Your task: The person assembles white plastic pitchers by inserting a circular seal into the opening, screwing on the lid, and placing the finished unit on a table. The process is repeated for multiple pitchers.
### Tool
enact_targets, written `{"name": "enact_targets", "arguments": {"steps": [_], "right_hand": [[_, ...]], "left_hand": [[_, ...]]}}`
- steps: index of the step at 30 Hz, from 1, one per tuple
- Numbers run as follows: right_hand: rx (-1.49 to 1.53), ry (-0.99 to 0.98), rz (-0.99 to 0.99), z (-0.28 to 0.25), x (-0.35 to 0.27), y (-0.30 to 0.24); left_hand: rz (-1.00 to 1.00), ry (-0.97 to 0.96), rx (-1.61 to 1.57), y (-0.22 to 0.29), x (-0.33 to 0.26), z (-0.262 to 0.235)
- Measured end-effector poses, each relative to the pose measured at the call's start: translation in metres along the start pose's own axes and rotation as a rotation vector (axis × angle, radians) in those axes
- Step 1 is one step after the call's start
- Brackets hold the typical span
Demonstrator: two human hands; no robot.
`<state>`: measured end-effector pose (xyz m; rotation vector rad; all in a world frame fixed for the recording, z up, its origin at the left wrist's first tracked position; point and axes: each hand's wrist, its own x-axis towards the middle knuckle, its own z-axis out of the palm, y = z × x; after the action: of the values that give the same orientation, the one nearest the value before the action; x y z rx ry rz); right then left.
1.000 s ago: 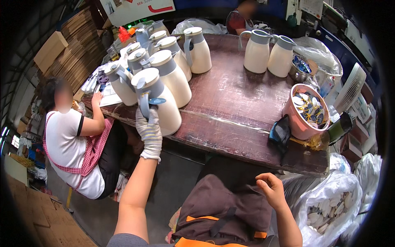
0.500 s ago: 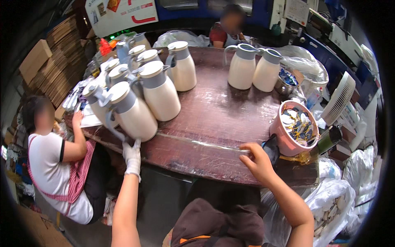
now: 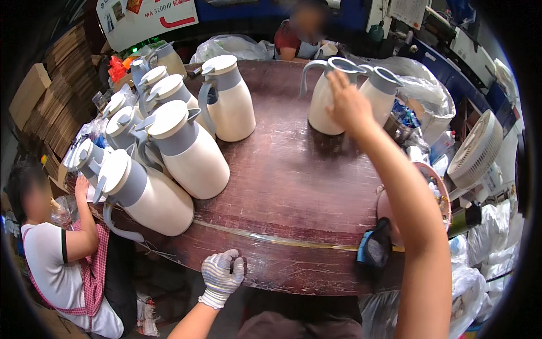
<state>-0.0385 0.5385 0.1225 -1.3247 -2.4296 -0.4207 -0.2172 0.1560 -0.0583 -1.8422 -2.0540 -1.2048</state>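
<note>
My right hand (image 3: 348,103) reaches far across the table with its fingers stretched out, in front of an open-topped cream jug (image 3: 324,113) with a grey rim and handle. Whether the fingers touch it I cannot tell. A second lidless jug (image 3: 375,100) stands just right of it, partly hidden by my arm. By the near table edge, my left hand (image 3: 222,275), in a striped white glove, is loosely curled with nothing visible in it. The nearest lidded jug (image 3: 152,195) stands to its upper left, apart from the hand.
Several more lidded jugs, including one (image 3: 228,101), crowd the left of the table (image 3: 282,186). My right arm partly covers a pink bucket (image 3: 387,206). A dark cloth item (image 3: 377,246) lies beside it. One person (image 3: 62,254) sits left; another (image 3: 288,42) is across the table.
My left hand has come away from the nearest jug's handle and moved right along the table edge. My right hand has gone from the near edge to the far lidless jugs. The view has shifted.
</note>
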Motion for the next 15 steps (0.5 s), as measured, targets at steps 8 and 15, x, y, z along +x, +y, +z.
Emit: {"name": "enact_targets", "arguments": {"steps": [8, 15], "right_hand": [[0.139, -0.057, 0.109, -0.004, 0.021, 0.036], [0.582, 0.444, -0.11, -0.063, -0.135, -0.009]], "left_hand": [[0.011, -0.035, 0.031, -0.001, 0.0, -0.001], [-0.229, -0.048, -0.157, 0.005, 0.0, -0.004]]}}
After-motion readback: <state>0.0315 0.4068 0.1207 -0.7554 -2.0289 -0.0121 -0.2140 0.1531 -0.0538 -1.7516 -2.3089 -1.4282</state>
